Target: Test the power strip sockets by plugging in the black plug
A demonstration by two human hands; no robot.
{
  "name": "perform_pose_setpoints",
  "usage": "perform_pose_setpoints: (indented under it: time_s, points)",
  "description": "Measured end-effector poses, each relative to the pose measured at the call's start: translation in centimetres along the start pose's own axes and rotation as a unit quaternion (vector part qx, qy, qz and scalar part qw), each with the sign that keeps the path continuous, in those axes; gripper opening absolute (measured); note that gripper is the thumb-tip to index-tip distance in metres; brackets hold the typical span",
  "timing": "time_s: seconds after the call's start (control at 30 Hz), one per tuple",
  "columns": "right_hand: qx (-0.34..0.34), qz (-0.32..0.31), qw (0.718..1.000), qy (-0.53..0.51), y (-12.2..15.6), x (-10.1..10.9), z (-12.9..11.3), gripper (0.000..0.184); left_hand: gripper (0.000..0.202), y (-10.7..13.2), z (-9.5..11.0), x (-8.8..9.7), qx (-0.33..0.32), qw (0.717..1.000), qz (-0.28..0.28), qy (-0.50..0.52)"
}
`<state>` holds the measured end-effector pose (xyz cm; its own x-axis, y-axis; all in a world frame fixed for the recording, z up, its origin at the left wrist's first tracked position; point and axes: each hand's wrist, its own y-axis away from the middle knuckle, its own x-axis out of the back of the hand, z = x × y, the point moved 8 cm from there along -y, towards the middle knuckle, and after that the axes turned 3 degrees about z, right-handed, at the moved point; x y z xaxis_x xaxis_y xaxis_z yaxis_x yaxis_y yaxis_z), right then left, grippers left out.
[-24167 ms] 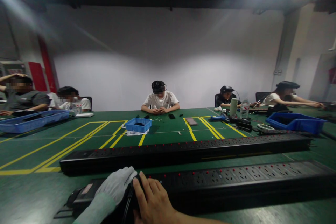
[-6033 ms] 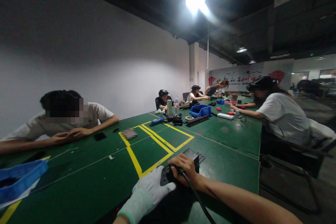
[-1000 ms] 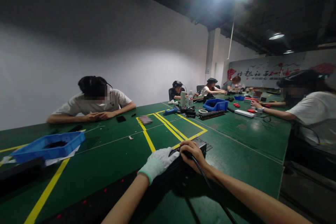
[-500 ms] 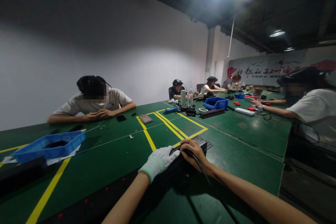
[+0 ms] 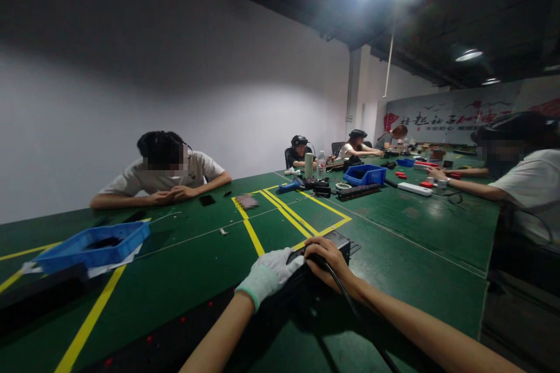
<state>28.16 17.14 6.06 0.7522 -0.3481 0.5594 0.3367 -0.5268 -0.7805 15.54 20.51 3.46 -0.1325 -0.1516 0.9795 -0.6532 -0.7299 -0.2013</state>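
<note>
A long black power strip (image 5: 184, 338) with small red switches runs along the green table (image 5: 394, 256) to its end block (image 5: 339, 242). My left hand (image 5: 273, 271), in a white glove, lies curled on top of the strip near that end. My bare right hand (image 5: 326, 262) is closed over the strip's end, where a black cable (image 5: 350, 309) comes out and runs back under my forearm. What the fingers pinch is hidden.
A blue bin (image 5: 94, 245) on paper sits at the left, beside another black strip (image 5: 39, 297). A person leans on the table across from me (image 5: 161, 172). Another sits at the right (image 5: 520, 180). Further bins, bottles and tools (image 5: 345, 180) crowd the far end. Yellow tape lines (image 5: 251, 233) cross the table.
The view has shifted slightly, so everything sits a little to the right and lower. Both hands stay on the end of the strip with the same hold.
</note>
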Motion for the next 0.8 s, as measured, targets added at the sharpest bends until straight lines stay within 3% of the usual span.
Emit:
perform_pose_setpoints:
  time_s: [0.67,0.8]
  points:
    - [-0.005,-0.026,1.0,-0.005,0.2,-0.16,0.34,0.021,0.047,-0.25,-0.4,-0.44,0.005,1.0,0.004,-0.01]
    - [-0.003,-0.027,1.0,-0.002,0.38,-0.1,0.4,0.029,0.05,-0.31,-0.52,-0.59,0.005,1.0,0.005,-0.021]
